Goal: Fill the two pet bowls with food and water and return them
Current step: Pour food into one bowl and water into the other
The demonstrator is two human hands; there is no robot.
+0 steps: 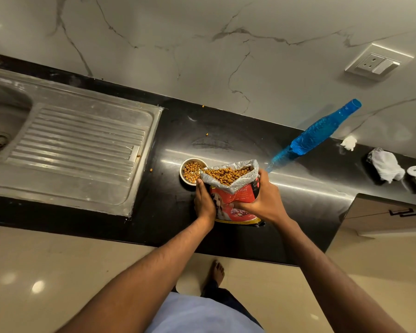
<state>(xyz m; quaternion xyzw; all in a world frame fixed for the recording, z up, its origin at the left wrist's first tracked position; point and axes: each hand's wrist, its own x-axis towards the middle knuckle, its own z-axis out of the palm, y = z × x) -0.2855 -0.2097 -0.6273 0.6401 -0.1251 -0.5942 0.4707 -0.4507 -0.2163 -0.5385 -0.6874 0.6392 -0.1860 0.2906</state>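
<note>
Both hands clasp red kibble bag (231, 200) upright on black table (168, 131): left hand (204, 202) curled round its left side, right hand (264, 200) its right. Steel bowl (191, 171), holding kibble, touches bag's far-left corner.

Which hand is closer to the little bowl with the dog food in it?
The left hand. It grips the side of the food bag right next to the bowl, fingertips almost at its rim. The right hand holds the bag's far side, with the bag between it and the bowl.
</note>
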